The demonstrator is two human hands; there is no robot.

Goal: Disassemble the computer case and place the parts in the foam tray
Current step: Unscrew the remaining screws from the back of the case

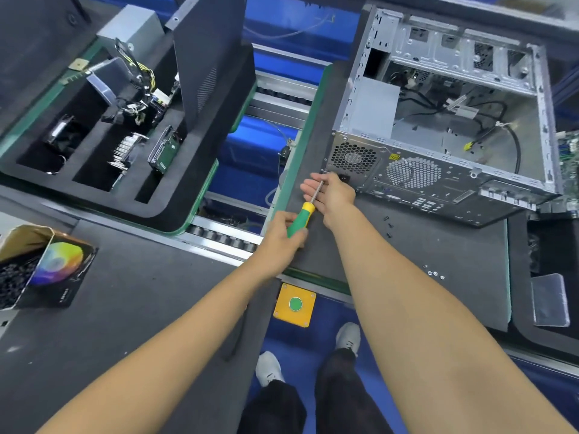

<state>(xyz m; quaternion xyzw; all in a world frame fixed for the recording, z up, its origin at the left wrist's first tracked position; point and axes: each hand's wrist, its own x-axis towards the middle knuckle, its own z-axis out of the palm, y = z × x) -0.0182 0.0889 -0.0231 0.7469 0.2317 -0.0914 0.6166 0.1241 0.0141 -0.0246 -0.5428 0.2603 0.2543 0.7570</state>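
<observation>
Left hand (286, 228) grips the screwdriver (305, 211) (right hand (330, 191) fingers steady its shaft)

Screwdriver (305, 211): green-yellow handle in left hand (283, 233) grip; shaft crosses the right hand (329, 194) just beyond, fingers extended. Computer case (438, 126), open, beyond-right on counter (438, 261). Foam tray (175, 195) far left.

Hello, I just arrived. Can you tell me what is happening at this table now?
A person is taking apart an open computer case lying on a grey mat. The left hand grips a green and yellow screwdriver, its shaft pointing at the rear panel near the power supply. The right hand is by the shaft, apparently steadying it. A few loose screws lie on the mat. The foam tray on the left already holds several parts, including a drive and cables.
</observation>
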